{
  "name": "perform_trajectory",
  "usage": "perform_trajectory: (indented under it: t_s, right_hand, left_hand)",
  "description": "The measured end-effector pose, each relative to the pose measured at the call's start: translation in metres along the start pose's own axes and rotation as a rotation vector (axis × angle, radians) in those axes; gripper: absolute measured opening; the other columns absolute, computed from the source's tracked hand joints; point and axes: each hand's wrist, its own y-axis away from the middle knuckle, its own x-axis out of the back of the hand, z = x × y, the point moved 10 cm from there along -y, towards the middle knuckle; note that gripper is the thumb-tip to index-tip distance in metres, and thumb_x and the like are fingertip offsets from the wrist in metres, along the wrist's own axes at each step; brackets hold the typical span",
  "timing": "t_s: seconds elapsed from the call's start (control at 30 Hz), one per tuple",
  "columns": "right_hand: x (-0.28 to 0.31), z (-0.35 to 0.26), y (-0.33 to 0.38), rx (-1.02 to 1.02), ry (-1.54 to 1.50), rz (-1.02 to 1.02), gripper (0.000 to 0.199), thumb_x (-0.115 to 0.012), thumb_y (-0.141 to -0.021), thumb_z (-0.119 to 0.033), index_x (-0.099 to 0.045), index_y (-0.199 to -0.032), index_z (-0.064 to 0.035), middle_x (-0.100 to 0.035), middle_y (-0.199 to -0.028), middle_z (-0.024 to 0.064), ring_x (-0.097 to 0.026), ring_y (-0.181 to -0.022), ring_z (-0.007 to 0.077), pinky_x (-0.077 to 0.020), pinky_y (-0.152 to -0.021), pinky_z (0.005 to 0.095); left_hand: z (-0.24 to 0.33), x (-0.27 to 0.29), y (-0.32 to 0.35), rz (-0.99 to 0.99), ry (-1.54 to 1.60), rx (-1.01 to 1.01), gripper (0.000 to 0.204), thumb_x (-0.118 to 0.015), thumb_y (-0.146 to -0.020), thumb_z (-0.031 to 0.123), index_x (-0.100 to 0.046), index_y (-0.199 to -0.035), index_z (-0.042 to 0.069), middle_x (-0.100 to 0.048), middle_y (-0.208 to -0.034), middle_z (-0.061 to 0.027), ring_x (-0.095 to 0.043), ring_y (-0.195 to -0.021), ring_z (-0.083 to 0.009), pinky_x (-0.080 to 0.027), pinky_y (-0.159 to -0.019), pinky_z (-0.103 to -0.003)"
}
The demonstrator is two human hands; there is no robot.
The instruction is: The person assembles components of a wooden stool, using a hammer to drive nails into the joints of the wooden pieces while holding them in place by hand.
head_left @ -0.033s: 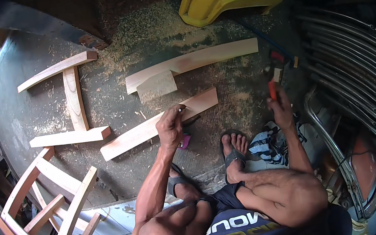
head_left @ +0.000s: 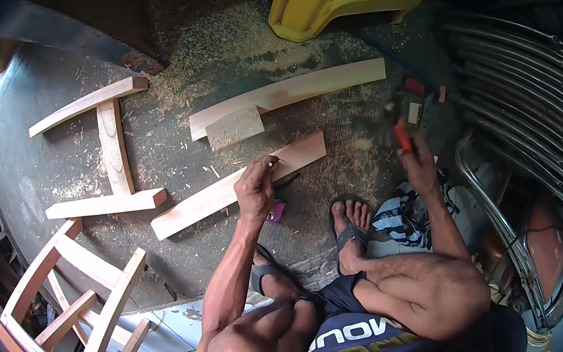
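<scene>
My left hand [head_left: 254, 188] is closed and rests on a pale wooden piece [head_left: 193, 213] that lies slanted on the floor. Out of its fist shows the round, pale end of a thin rod [head_left: 270, 164]; the rest of the rod is hidden by the fingers. Off to the right, my right hand [head_left: 421, 163] grips the orange-red handle of a hammer [head_left: 402, 136], its dark head blurred and held above the floor. Beyond the slanted piece lies a long, slightly curved wooden piece [head_left: 326, 80], with a short wooden block [head_left: 235, 128] against its near side.
At the left lie a joined wooden frame [head_left: 114, 149] and a slatted wooden frame [head_left: 110, 322]. Bent metal tubes [head_left: 530, 98] crowd the right side. A yellow plastic piece of furniture [head_left: 344, 5] stands at the back. A striped cloth [head_left: 403, 220] lies by my right foot; sawdust [head_left: 219, 40] covers the floor.
The hammer in my right hand has swung, its head now tipped further to the left and blurred. My left hand stays where it was on the wooden piece.
</scene>
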Motion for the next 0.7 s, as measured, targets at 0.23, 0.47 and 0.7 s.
perform_trajectory:
  t_s: [0.23, 0.47, 0.7]
  right_hand:
    - [-0.074, -0.074, 0.044, 0.176, -0.085, -0.306, 0.039, -0.055, -0.102, -0.022, -0.054, -0.139, -0.0078, -0.057, -0.076, 0.0067, -0.059, -0.068, 0.0170, -0.0462, -0.062, 0.0357]
    - [-0.109, -0.119, 0.077, 0.557, 0.076, -0.291, 0.038, -0.051, -0.107, -0.027, -0.052, -0.136, -0.0019, -0.064, -0.077, 0.0197, -0.069, -0.066, 0.0392, -0.0512, -0.056, 0.0452]
    - [-0.126, -0.086, 0.062, 0.282, 0.521, -0.401, 0.027, -0.063, -0.101, -0.018, -0.055, -0.118, 0.0011, -0.069, -0.085, 0.0226, -0.070, -0.069, 0.0416, -0.0545, -0.054, 0.0455]
  left_hand:
    - [0.010, -0.008, -0.002, -0.051, -0.124, -0.100, 0.021, -0.067, -0.093, 0.001, -0.071, -0.113, 0.007, -0.073, -0.097, -0.0148, -0.073, -0.086, -0.0325, -0.056, -0.072, -0.038]
    - [0.013, -0.016, 0.001, -0.135, -0.288, -0.113, 0.023, -0.068, -0.091, 0.004, -0.071, -0.113, 0.007, -0.074, -0.099, -0.0148, -0.073, -0.089, -0.0360, -0.060, -0.075, -0.043]
    - [0.039, -0.019, -0.001, -0.034, -0.302, -0.301, 0.016, -0.067, -0.091, 0.007, -0.068, -0.107, 0.009, -0.072, -0.093, -0.0160, -0.072, -0.079, -0.0313, -0.059, -0.066, -0.042]
